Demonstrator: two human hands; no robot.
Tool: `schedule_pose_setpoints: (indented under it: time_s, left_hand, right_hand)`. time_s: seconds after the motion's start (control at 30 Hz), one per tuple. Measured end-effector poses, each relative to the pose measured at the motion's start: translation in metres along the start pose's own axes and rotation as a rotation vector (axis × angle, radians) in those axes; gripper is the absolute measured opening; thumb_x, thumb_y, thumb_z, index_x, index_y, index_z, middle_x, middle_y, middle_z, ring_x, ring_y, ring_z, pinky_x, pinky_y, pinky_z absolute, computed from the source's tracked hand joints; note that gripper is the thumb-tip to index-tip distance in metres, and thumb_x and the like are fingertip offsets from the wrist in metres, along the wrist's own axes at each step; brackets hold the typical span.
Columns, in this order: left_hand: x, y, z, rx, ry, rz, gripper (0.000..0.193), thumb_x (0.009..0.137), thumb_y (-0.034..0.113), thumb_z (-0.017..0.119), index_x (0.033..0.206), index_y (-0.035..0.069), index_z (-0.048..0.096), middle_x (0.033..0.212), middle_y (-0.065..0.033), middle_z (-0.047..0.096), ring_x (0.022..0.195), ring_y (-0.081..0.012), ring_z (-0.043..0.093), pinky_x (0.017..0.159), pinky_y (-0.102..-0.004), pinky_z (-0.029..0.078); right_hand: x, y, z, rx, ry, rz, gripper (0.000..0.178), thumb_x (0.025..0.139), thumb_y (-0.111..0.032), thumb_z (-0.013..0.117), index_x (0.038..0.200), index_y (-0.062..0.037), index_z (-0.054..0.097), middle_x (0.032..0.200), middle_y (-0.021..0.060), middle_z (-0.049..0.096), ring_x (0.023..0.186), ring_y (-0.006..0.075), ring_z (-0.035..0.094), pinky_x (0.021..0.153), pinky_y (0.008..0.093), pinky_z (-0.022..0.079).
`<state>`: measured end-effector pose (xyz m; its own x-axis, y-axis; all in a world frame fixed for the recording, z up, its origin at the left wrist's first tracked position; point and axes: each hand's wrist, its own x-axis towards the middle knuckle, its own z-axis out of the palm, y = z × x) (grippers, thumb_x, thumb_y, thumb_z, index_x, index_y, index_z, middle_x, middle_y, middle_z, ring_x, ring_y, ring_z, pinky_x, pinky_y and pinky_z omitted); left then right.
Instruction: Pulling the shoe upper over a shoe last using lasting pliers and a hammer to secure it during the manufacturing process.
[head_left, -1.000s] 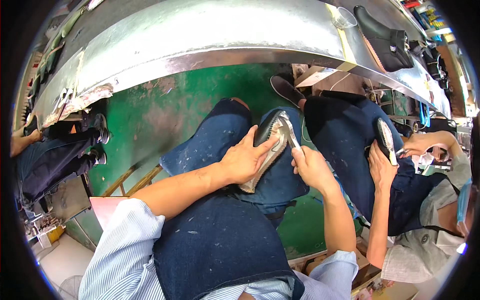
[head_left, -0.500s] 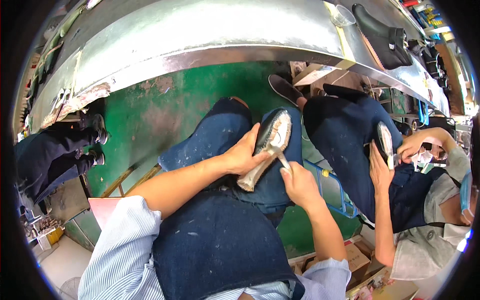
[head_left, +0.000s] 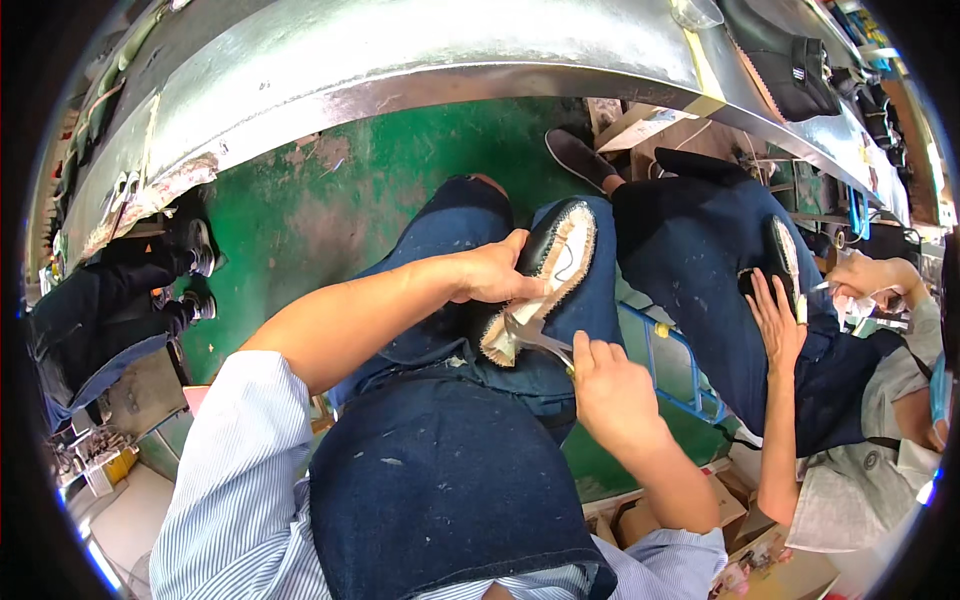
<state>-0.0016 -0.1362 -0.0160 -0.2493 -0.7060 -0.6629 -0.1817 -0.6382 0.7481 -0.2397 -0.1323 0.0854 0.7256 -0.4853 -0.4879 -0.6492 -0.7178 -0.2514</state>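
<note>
A black shoe upper on its last (head_left: 568,262) lies sole up across my right thigh, its pale gathered edge turned in all round the bottom. My left hand (head_left: 495,272) is closed round its side, the thumb lying over the bottom at mid-length. In my right hand (head_left: 615,395) is a short-handled tool (head_left: 535,338) with a light, flat end. That end touches the heel part of the shoe; blur hides its exact kind. Dark marks show on the white middle of the bottom.
At my right a co-worker (head_left: 860,380) in a dark apron holds a similar shoe (head_left: 786,250). A metal-topped bench (head_left: 400,60) curves ahead, with a black boot (head_left: 785,65) and a clear cup (head_left: 697,13) on it. Another person's legs (head_left: 120,300) are at left. Blue metal bars (head_left: 680,365) stand between the seats.
My right hand has drawn the tool from the middle of the shoe bottom down toward the heel. My left thumb now lies flatter over the bottom. The view has shifted slightly.
</note>
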Motion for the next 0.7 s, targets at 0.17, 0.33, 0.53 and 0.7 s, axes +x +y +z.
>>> schedule_pose_setpoints:
  time_s: [0.17,0.33,0.53,0.7]
  left_hand:
    - [-0.003,0.018,0.0,0.046,0.001,-0.047,0.092,0.082,0.039,0.077,0.146,-0.005,0.026,0.136,-0.0227,0.05,0.128,-0.0284,0.048,0.109,-0.0348,0.036]
    - [0.0,0.004,0.001,0.067,0.023,-0.006,0.086,0.084,0.036,0.076,0.143,-0.005,0.03,0.135,-0.0241,0.051,0.127,-0.0303,0.05,0.108,-0.0355,0.038]
    - [0.003,-0.009,-0.001,0.026,0.087,0.025,0.078,0.085,0.031,0.075,0.14,-0.004,0.034,0.13,-0.0197,0.055,0.121,-0.0241,0.052,0.105,-0.0338,0.041]
    - [0.005,-0.007,-0.008,0.044,0.168,0.087,0.075,0.083,0.034,0.075,0.134,-0.007,0.038,0.125,-0.0231,0.057,0.117,-0.0278,0.056,0.101,-0.0358,0.044]
  right_hand:
    - [0.005,0.019,0.027,0.62,-0.046,0.002,0.037,0.088,-0.013,0.063,0.12,0.0045,0.057,0.096,0.0249,0.063,0.091,0.0433,0.062,0.082,0.0461,0.05]
    - [-0.002,0.0,0.016,0.278,0.141,-0.038,0.04,0.088,-0.014,0.064,0.122,0.0033,0.054,0.094,0.0222,0.064,0.09,0.0416,0.063,0.081,0.0461,0.052]
    - [0.018,0.007,0.024,0.214,0.039,-0.004,0.025,0.085,-0.013,0.066,0.107,-0.0028,0.059,0.088,0.0153,0.065,0.08,0.0358,0.066,0.071,0.0433,0.054]
    - [0.024,0.002,0.084,0.47,0.389,0.019,0.027,0.08,-0.013,0.073,0.104,-0.0054,0.061,0.09,0.0144,0.066,0.081,0.0348,0.066,0.07,0.0423,0.053]
